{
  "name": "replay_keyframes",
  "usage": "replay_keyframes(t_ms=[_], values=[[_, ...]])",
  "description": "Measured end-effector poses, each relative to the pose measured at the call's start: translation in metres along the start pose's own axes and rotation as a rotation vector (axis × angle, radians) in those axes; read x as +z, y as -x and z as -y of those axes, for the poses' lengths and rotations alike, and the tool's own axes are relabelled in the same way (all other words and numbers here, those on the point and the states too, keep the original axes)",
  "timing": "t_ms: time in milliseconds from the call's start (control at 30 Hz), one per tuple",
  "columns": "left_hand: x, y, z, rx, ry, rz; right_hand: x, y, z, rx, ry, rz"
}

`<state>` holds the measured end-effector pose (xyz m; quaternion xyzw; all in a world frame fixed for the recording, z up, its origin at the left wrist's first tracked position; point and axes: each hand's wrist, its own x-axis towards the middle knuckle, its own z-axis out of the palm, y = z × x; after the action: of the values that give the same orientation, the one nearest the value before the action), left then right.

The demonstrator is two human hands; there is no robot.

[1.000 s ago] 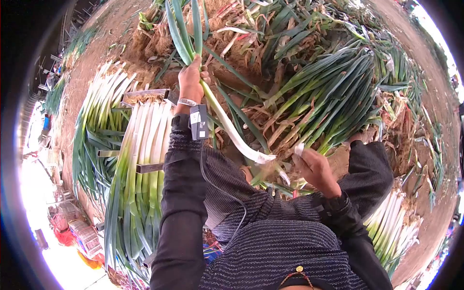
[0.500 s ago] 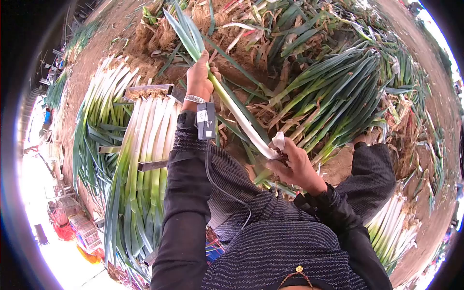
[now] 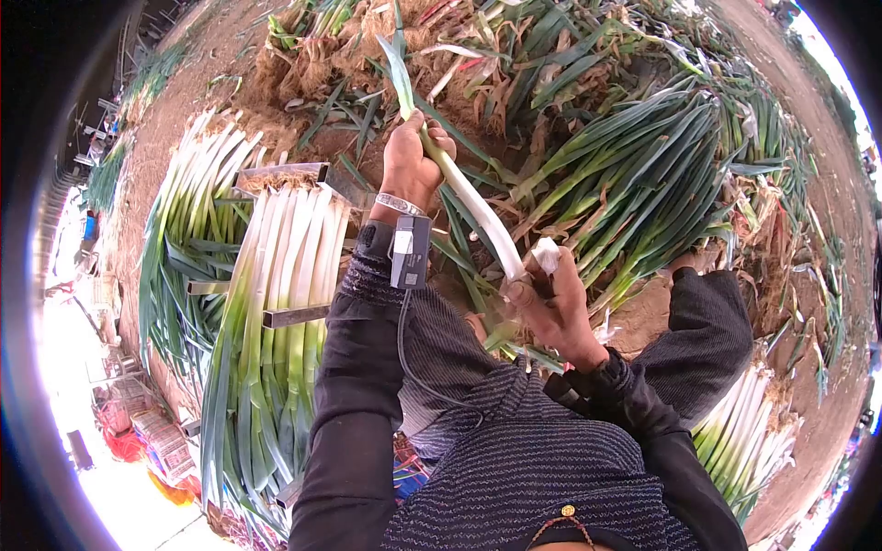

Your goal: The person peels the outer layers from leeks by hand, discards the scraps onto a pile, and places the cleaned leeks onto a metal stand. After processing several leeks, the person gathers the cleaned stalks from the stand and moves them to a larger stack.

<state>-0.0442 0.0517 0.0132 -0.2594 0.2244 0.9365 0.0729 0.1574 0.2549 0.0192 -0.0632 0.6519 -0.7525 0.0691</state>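
Observation:
My left hand (image 3: pixel 418 161) is wrapped round a long green onion (image 3: pixel 473 202), gripping it at the start of its green leaves. From there the white stalk slants down to the right, slightly bowed. At its root end my right hand (image 3: pixel 560 308) pinches the stalk between thumb and fingers; the roots themselves are mostly hidden. Something white (image 3: pixel 546 255), perhaps a finger wrap, shows at the tip of a right-hand finger. A bracelet and a small black device sit on my left wrist.
On my left, trimmed green onions (image 3: pixel 285 248) lie in a metal rack (image 3: pixel 294 315), with another bunch (image 3: pixel 197 193) beyond. Untrimmed onions (image 3: pixel 634 184) are heaped on the right, and peeled ones (image 3: pixel 740 432) lie at lower right. Leaf scraps and roots (image 3: pixel 395 46) litter the ground ahead.
My left hand has shifted right and a little toward me, swinging the onion's leafy end with it so the stalk stands steeper. My right hand stays near the root end, its fingers turned slightly.

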Motion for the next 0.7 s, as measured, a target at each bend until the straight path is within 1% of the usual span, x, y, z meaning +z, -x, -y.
replay_keyframes(t_ms=[67, 200, 267, 300, 367, 500, 567, 700], values=[[0.0, 0.0, -0.001, 0.027, -0.003, -0.014, -0.002, -0.002, -0.003, -0.047, 0.102, 0.004], [-0.003, 0.0, -0.003, 0.029, -0.003, -0.002, -0.003, -0.005, 0.004, -0.078, 0.104, 0.075], [-0.005, -0.003, -0.004, -0.005, -0.002, 0.042, -0.002, -0.006, 0.01, -0.067, 0.051, 0.146], [-0.006, -0.005, -0.004, -0.005, -0.002, 0.042, -0.002, -0.006, 0.011, -0.067, 0.051, 0.146], [-0.003, -0.002, -0.004, -0.029, 0.009, -0.002, 0.0, -0.005, 0.011, 0.003, -0.013, 0.171], [0.0, -0.001, -0.006, 0.018, 0.013, 0.003, -0.004, -0.004, -0.006, -0.07, 0.106, 0.134], [-0.001, -0.001, -0.007, -0.001, 0.031, 0.011, -0.002, -0.002, 0.0, -0.01, 0.038, 0.099], [0.001, -0.003, -0.008, 0.026, 0.02, 0.012, 0.004, -0.007, 0.015, -0.021, -0.034, 0.038]])
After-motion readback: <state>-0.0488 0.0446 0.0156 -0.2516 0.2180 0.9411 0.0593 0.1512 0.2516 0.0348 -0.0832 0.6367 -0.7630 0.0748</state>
